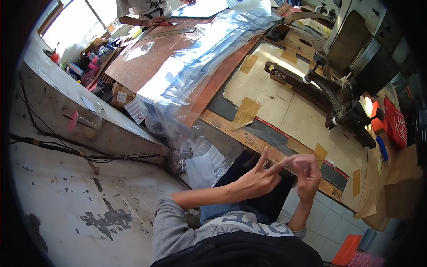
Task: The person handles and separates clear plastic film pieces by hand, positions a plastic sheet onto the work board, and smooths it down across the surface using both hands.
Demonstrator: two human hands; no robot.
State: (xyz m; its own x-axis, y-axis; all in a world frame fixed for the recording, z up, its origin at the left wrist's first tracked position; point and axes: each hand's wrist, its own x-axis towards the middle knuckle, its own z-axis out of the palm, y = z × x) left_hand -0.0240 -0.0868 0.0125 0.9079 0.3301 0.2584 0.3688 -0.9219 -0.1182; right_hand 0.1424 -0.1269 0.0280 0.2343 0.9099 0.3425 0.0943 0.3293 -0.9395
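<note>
My left hand (259,179) is held over my lap at the bench's front edge. One of its fingers points up, another stretches toward my right hand, and the rest are partly bent. My right hand (308,174) is bent inward, its fingers closed together at the left hand's fingertips. Anything between the fingertips is too small or too clear to make out. Beyond the hands is the wooden bench edge (262,144), with a cream board (271,95) taped on top with brown tape (246,114).
Clear plastic film (187,75) drapes over the red-brown table (133,66) and hangs down its front. A machine with a dark arm (307,84) stands at right, near a red bag (395,122) and brown paper (396,178). Across the table, another person's hand (155,21) rests.
</note>
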